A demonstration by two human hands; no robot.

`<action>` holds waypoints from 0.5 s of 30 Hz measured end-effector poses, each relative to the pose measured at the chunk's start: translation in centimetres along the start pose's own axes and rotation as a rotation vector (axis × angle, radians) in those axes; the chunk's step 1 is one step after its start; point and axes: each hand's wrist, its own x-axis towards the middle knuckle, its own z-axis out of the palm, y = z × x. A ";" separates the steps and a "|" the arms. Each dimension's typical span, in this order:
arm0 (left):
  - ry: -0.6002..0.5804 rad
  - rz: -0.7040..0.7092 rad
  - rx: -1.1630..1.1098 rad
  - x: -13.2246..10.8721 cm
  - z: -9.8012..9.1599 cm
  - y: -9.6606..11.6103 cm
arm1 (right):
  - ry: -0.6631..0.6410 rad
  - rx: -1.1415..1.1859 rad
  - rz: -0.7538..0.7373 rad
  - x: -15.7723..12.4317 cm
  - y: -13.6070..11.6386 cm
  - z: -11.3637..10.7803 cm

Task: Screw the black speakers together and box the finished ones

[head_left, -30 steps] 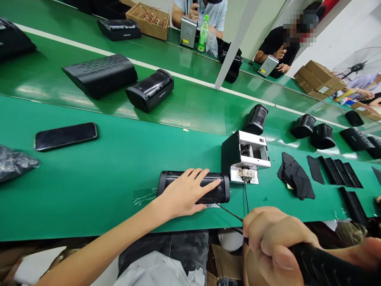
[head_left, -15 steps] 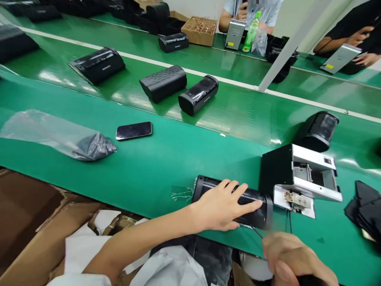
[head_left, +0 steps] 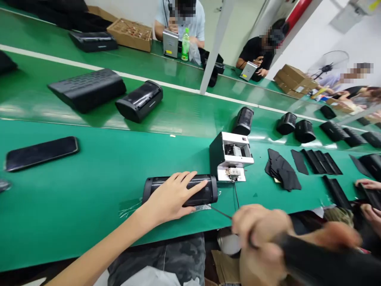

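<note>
A black speaker [head_left: 205, 194] with a glossy panel lies on its side on the green bench. My left hand [head_left: 171, 194] grips it from above, fingers spread across the top and thumb at the near side. Clear plastic film [head_left: 131, 208] sticks out from under it. At the lower right, my right hand [head_left: 262, 234] is wrapped round a black power screwdriver [head_left: 324, 258], blurred by motion. Its thin dark shaft points at the speaker's near lower edge; whether the tip touches is unclear. Just beyond the speaker's right end stands a black-and-white screw feeder [head_left: 232, 159].
A phone [head_left: 41, 153] lies at left. Black flat pieces [head_left: 282, 171] and trays [head_left: 321, 162] are at right, near a co-worker's hands [head_left: 369, 184]. More speakers [head_left: 139, 101] line the strip behind. People sit across, past a white post [head_left: 212, 59].
The view has swung right, bringing more of the bench and co-workers into sight. My left hand stays on the speaker. My right hand still holds the screwdriver, more of which now shows.
</note>
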 end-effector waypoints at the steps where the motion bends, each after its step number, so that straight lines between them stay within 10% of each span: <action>1: 0.007 0.010 0.000 0.1 0.0 -0.1 | 0.084 0.003 -0.010 0.9 -0.1 -1.0; 6: 0.135 0.075 -0.057 -1.1 -0.9 -1.1 | 0.425 -0.092 -0.098 7.0 2.4 -4.1; 15: 0.316 -0.339 -0.462 -11.3 1.2 -4.5 | 0.330 -0.094 0.025 6.8 6.6 -3.3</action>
